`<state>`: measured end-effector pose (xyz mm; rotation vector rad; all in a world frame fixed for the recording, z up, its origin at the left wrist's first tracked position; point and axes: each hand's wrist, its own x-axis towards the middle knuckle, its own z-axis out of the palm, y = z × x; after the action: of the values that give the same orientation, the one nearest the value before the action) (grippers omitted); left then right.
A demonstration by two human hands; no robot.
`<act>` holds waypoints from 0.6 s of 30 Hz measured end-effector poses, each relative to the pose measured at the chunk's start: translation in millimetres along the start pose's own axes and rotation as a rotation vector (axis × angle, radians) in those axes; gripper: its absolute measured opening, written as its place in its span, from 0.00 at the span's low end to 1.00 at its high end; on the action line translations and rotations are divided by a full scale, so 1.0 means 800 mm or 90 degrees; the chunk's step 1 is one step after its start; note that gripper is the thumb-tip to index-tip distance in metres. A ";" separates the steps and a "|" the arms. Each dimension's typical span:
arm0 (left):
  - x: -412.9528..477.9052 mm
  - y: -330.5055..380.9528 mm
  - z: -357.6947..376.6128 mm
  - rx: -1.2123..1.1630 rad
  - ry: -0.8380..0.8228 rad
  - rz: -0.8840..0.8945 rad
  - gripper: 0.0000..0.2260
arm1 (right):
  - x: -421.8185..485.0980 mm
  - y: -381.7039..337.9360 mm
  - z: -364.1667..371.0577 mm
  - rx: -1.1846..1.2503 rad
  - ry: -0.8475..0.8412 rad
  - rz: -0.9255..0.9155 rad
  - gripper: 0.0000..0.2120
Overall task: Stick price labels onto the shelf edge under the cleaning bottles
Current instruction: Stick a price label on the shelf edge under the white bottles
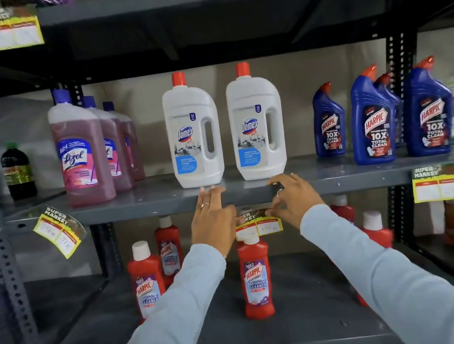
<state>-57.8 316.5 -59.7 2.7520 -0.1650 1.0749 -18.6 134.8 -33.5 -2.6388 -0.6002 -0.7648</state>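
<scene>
Both hands, left hand [212, 219] and right hand [293, 201], fingers spread on grey shelf edge [136, 209], pinching price label [258, 225].

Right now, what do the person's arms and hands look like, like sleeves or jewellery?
Both arms wear long, plain pale blue-grey sleeves that end at the wrists. The left hand is bare with a silver-looking ring on one finger. The right hand is also bare, with a ring on one finger. No gloves or watch show.
</scene>
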 end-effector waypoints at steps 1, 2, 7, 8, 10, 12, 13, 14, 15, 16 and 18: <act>0.005 -0.004 -0.008 0.000 -0.003 0.009 0.11 | 0.004 0.000 -0.001 0.076 0.015 0.035 0.09; 0.012 -0.008 -0.016 -0.009 -0.011 0.019 0.11 | 0.009 0.001 -0.004 0.161 0.030 0.075 0.08; 0.041 -0.013 -0.055 -0.083 -0.128 0.002 0.09 | 0.018 -0.009 -0.014 0.330 0.038 0.158 0.14; 0.045 -0.011 -0.058 -0.085 -0.141 -0.008 0.10 | 0.019 -0.010 -0.015 0.350 0.043 0.178 0.16; 0.050 -0.011 -0.061 -0.084 -0.151 -0.028 0.11 | 0.020 -0.012 -0.016 0.380 0.044 0.216 0.19; 0.052 -0.010 -0.060 -0.081 -0.142 -0.037 0.12 | 0.022 -0.015 -0.017 0.388 0.035 0.235 0.18; 0.053 -0.010 -0.059 -0.082 -0.135 -0.042 0.12 | 0.025 -0.016 -0.018 0.389 0.034 0.243 0.17; 0.054 -0.009 -0.060 -0.085 -0.129 -0.049 0.12 | 0.028 -0.016 -0.018 0.390 0.034 0.255 0.16; 0.055 -0.008 -0.059 -0.092 -0.126 -0.059 0.12 | 0.030 -0.016 -0.018 0.389 0.037 0.267 0.16; 0.058 -0.007 -0.059 -0.100 -0.124 -0.072 0.12 | 0.034 -0.016 -0.018 0.383 0.038 0.277 0.16; 0.063 -0.007 -0.057 -0.117 -0.121 -0.103 0.13 | 0.038 -0.014 -0.018 0.368 0.041 0.297 0.18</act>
<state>-49.9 329.6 7.1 2.6445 -0.0629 0.7192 -6.6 148.0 -2.7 -2.0845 -0.1367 -0.4443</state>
